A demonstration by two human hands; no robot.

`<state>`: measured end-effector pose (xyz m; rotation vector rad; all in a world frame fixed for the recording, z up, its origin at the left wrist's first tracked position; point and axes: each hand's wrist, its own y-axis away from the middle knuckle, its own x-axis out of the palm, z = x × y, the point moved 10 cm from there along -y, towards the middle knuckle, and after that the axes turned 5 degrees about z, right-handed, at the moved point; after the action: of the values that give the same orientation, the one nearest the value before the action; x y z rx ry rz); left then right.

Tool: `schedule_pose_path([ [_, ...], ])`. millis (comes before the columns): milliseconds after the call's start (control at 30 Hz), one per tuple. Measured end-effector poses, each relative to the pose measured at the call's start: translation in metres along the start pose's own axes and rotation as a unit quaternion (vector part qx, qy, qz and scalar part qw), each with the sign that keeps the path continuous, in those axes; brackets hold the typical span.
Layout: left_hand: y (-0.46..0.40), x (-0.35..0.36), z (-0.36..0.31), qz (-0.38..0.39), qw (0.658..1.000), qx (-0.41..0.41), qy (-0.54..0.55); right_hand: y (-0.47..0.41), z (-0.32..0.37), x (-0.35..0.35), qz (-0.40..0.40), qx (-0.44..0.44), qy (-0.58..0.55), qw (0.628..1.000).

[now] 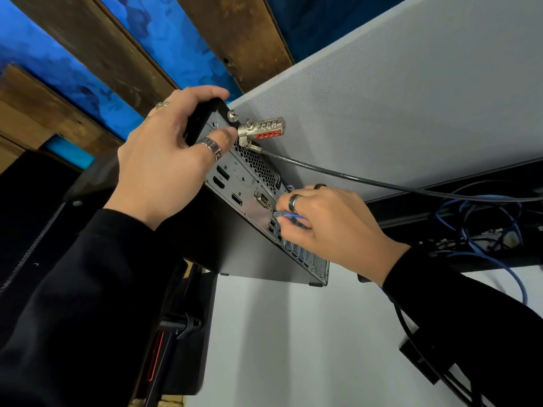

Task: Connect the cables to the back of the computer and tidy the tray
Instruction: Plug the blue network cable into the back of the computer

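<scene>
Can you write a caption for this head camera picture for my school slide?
Left hand steadies the computer while the right hand plugs in a blue cable.

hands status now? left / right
Left hand: closed, gripping the top corner of the computer.
Right hand: closed, pinching the blue cable plug at the computer's rear ports.

One computer [235,201] shows, with one combination lock [263,129] at its top corner. Two hands [164,160] work there, wearing four visible rings [212,145]. One blue cable plug [286,215] is pinched.
</scene>
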<state>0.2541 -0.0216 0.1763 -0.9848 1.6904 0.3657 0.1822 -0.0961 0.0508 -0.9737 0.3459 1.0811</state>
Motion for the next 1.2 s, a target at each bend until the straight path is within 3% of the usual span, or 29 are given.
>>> schedule_pose_path([
  [267,0.000,-0.001,-0.003,-0.008,1.000,-0.007,-0.018,-0.004,0.014,0.001,-0.003,-0.036,0.082,0.996],
  [533,-0.001,-0.001,-0.006,-0.012,0.999,-0.013,-0.036,-0.009,0.014,0.003,0.018,-0.052,0.092,0.994],
  [667,-0.001,-0.001,-0.009,-0.011,0.999,-0.008,-0.044,-0.013,0.016,0.011,0.080,-0.058,0.108,0.989],
  [900,-0.001,-0.002,-0.009,-0.014,0.999,-0.002,-0.037,-0.018,0.019,0.019,0.097,-0.085,0.126,0.984],
  [967,-0.001,-0.002,-0.009,-0.014,0.999,0.002,-0.041,-0.017,0.020,0.025,0.139,-0.096,0.138,0.976],
  [1200,0.003,-0.006,-0.014,-0.021,0.997,0.015,-0.077,-0.009,0.007,0.009,0.157,0.012,0.064,0.985],
])
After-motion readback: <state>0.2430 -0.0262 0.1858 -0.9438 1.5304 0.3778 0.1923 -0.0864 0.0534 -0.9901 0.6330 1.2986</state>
